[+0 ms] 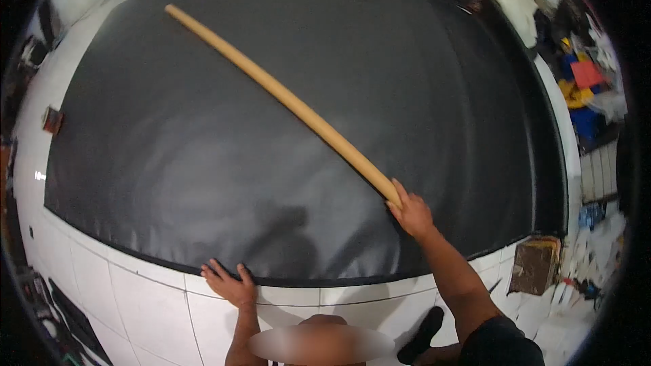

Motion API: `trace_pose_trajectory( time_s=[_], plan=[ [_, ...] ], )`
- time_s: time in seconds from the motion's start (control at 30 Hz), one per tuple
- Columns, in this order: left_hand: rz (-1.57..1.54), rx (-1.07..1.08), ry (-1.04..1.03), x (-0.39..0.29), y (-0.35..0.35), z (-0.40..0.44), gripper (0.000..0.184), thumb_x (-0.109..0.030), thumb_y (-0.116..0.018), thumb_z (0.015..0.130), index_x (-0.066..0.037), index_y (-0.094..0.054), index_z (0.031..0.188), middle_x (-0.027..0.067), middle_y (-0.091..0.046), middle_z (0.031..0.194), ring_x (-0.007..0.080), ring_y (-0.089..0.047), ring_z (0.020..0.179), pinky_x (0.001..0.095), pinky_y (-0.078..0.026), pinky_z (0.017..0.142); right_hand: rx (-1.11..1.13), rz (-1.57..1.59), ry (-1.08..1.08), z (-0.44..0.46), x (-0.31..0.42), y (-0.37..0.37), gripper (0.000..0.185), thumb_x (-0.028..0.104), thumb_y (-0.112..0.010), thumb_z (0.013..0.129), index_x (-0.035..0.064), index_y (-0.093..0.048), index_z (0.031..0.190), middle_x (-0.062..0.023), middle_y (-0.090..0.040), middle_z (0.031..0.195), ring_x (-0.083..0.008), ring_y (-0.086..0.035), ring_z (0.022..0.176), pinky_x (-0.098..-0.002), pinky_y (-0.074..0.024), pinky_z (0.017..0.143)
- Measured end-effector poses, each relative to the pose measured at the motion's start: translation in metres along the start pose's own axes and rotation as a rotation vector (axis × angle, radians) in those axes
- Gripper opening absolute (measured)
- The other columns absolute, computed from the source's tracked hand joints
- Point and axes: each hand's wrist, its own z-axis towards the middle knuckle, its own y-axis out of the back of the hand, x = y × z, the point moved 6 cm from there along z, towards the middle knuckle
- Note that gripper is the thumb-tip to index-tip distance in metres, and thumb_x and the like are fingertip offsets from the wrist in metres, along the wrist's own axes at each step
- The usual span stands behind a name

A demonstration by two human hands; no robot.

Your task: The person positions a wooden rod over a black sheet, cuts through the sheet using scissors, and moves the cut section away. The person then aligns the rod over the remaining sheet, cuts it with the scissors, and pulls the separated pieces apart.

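Observation:
A large sheet of black material [203,129] with a slight sheen lies spread over the tiled floor. Across it, slanting from the far left to the near right, runs a long tan tube [291,103], perhaps cardboard. My right hand [411,211] is wrapped round the tube's near end. At the sheet's near edge my left hand [230,285] rests with its fingers spread, the fingertips touching the black material. Along the right side the sheet forms a thick fold or roll [542,135].
White floor tiles [146,305] border the sheet. A brown block [534,268] stands by its near right corner, and a small reddish block [52,120] by its left edge. Mixed clutter, including a red piece [587,74], lines the right side. A dark-shod foot [422,334] is near me.

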Motion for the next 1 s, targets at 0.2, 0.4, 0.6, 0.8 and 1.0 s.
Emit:
trace_pose_trajectory(
  time_s=[0.2, 0.4, 0.6, 0.8, 1.0],
  plan=[
    [0.01, -0.035, -0.044, -0.007, 0.006, -0.002, 0.071, -0.043, -0.05, 0.097, 0.0, -0.031, 0.149, 0.0282, -0.019, 0.157, 0.0459, -0.019, 0.144, 0.0572, -0.018, 0.115, -0.046, 0.225, -0.484, -0.107, -0.175, -0.008, 0.065, 0.042, -0.052, 0.097, 0.0215, -0.024, 0.152, -0.0291, -0.065, 0.111, -0.0494, -0.063, 0.099, -0.0543, -0.0487, 0.088],
    [-0.02, -0.062, -0.032, -0.008, 0.006, -0.005, 0.068, -0.038, -0.054, 0.096, -0.002, -0.034, 0.149, 0.0279, -0.022, 0.156, 0.0449, -0.018, 0.145, 0.0564, -0.018, 0.116, -0.211, 0.337, -0.475, -0.074, -0.271, 0.009, 0.067, 0.047, -0.049, 0.098, 0.0179, -0.023, 0.153, -0.0284, -0.062, 0.119, -0.0456, -0.062, 0.109, -0.0493, -0.0488, 0.093],
    [-0.325, -0.154, -0.071, 0.007, 0.008, -0.014, 0.068, -0.031, -0.066, 0.085, 0.0, -0.044, 0.14, 0.0296, -0.027, 0.153, 0.0456, -0.021, 0.143, 0.0555, -0.016, 0.117, -0.211, 0.326, -0.374, -0.082, -0.198, 0.003, 0.071, 0.048, -0.048, 0.099, 0.0146, -0.019, 0.154, -0.0268, -0.064, 0.115, -0.0426, -0.064, 0.104, -0.0484, -0.0499, 0.09],
    [-0.177, -0.003, -0.24, -0.022, 0.027, -0.062, 0.06, -0.039, -0.062, 0.088, 0.002, -0.054, 0.131, 0.0274, -0.039, 0.146, 0.0442, -0.031, 0.138, 0.0561, -0.022, 0.114, -0.138, 0.018, 0.019, -0.135, -0.099, -0.047, 0.074, 0.041, -0.058, 0.095, 0.0188, -0.021, 0.155, -0.0241, -0.064, 0.104, -0.0414, -0.064, 0.094, -0.0506, -0.0512, 0.082],
    [-0.241, -0.032, -0.204, -0.02, 0.06, -0.062, 0.059, -0.047, -0.059, 0.091, 0.002, -0.06, 0.125, 0.0261, -0.051, 0.135, 0.0435, -0.046, 0.126, 0.0491, -0.036, 0.106, -0.011, -0.076, 0.509, -0.152, 0.03, -0.074, 0.075, 0.04, -0.064, 0.09, 0.0238, -0.027, 0.153, -0.0197, -0.064, 0.098, -0.0375, -0.064, 0.092, -0.0497, -0.0526, 0.076]
  ],
)
